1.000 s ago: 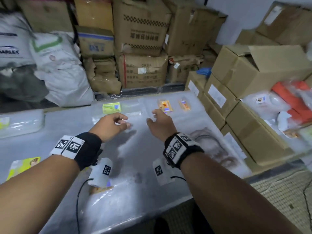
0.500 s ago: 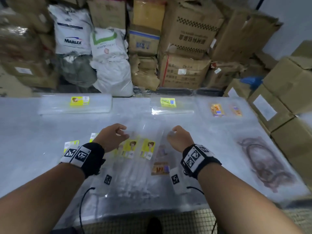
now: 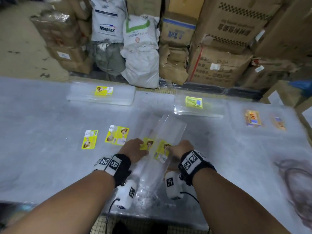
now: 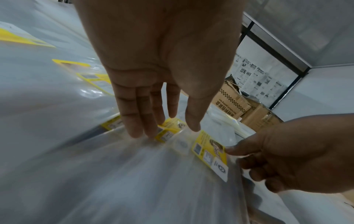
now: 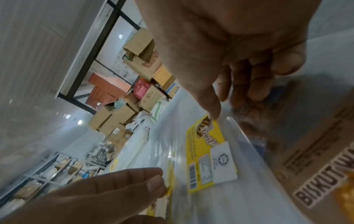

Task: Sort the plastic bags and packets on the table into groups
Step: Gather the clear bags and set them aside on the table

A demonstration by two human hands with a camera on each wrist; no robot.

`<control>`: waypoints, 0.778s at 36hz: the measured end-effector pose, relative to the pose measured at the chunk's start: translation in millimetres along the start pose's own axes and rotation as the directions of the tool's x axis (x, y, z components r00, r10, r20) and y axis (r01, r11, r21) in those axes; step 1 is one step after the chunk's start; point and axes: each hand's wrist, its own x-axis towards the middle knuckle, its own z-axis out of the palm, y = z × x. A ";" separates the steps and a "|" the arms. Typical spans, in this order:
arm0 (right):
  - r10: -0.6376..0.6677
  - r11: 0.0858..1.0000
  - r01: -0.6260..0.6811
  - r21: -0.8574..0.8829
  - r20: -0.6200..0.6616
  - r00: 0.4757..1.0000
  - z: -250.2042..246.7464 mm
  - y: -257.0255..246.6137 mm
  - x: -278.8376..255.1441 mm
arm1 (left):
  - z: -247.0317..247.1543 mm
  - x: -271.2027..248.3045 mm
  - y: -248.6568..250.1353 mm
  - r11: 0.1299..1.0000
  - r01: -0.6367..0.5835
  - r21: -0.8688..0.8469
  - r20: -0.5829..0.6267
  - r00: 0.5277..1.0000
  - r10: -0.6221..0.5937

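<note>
A long clear plastic bag [image 3: 170, 130] with a yellow label [image 3: 161, 150] lies lengthwise on the table between my hands. My right hand [image 3: 172, 147] pinches its right edge, thumb on the label [image 5: 208, 151] and fingers [image 5: 254, 84] curled at the edge. My left hand [image 3: 141, 144] has straight fingers [image 4: 138, 121] pressing on a second yellow-labelled clear bag [image 3: 148, 143] just left of it. A brown biscuit packet [image 5: 316, 174] lies under the right wrist.
Two more yellow-labelled bags [image 3: 90, 139] [image 3: 117, 135] lie to the left. At the back sit a clear stack with a yellow label [image 3: 101, 97] and one with a green label [image 3: 199, 105]. Orange packets [image 3: 252, 118] lie far right. Cartons and sacks [image 3: 140, 53] stand behind the table.
The head view has swung left from the table's right end. Both hands have come down from loosely curled above the table onto the yellow-labelled clear bags.
</note>
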 end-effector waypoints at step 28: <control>0.107 0.966 -0.054 0.255 -0.201 0.974 55.8 -14.9 -19.1 | -47.5 9.2 -41.5 0.816 -0.101 -0.569 -0.010 0.993 0.116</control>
